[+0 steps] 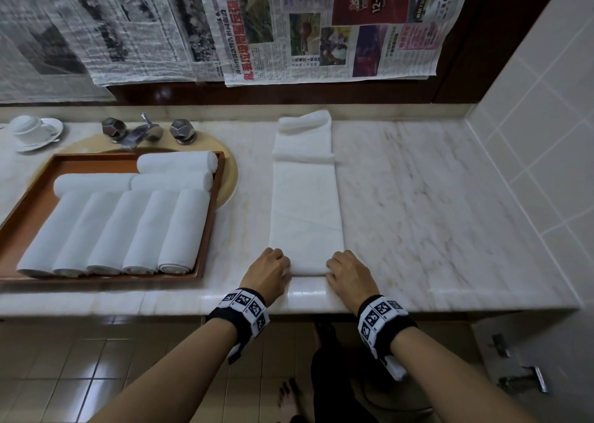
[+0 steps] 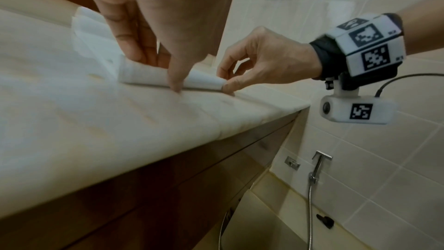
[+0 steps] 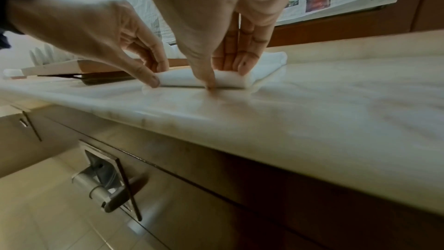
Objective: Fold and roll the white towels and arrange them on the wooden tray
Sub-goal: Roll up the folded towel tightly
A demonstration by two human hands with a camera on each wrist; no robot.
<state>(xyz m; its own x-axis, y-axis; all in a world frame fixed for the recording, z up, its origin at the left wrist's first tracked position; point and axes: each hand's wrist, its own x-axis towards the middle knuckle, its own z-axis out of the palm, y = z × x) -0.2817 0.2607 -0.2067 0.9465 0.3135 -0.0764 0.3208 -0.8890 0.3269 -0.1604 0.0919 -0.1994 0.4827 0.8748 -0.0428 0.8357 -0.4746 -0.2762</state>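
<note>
A white towel (image 1: pixel 305 204), folded into a long narrow strip, lies on the marble counter (image 1: pixel 434 197) and runs away from me. Its near end is curled into a small roll (image 2: pixel 149 75) (image 3: pixel 182 79). My left hand (image 1: pixel 284 268) (image 2: pixel 158 71) (image 3: pixel 155 77) grips the roll's left end, thumb in front and fingers behind. My right hand (image 1: pixel 334 270) (image 3: pixel 223 77) (image 2: pixel 225 82) pinches the right end the same way. To the left, the wooden tray (image 1: pixel 32 210) holds several rolled white towels (image 1: pixel 128 230), some in a near row, the others laid crosswise behind.
The tray sits over a sink basin (image 1: pixel 229 178) with a faucet (image 1: pixel 141 133) behind it. A cup on a saucer (image 1: pixel 32 130) stands at the far left. Newspaper sheets (image 1: pixel 289 27) hang above the counter. A tiled wall (image 1: pixel 546 133) bounds the right side.
</note>
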